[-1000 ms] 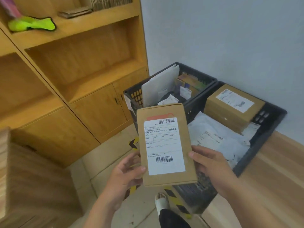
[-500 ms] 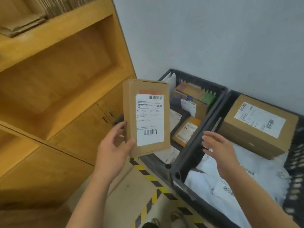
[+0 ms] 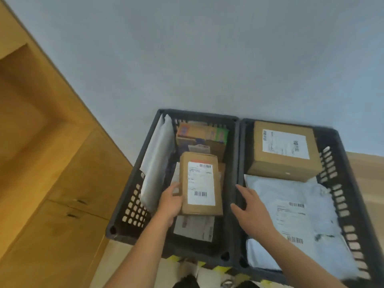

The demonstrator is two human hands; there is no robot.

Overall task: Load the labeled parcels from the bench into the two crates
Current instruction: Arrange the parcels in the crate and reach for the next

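Observation:
My left hand (image 3: 171, 203) holds a flat brown parcel (image 3: 200, 183) with a white barcode label by its left edge, inside the left dark crate (image 3: 128, 202), above other parcels lying there. My right hand (image 3: 252, 210) hovers with straight fingers over the wall between the two crates, holding nothing. The right dark crate (image 3: 340, 183) holds a large brown box (image 3: 284, 150) at the back and white mailer bags (image 3: 295, 217) in front.
A white padded envelope (image 3: 158, 163) leans upright against the left crate's left wall. Small colourful boxes (image 3: 202, 134) stand at its back. Wooden cabinets (image 3: 62, 183) rise on the left, a grey wall behind. Yellow-black floor tape (image 3: 218, 267) runs below the crates.
My right hand let go of the flat parcel. My left hand carried it from in front of me down into the left crate. The view swung to look down onto both crates.

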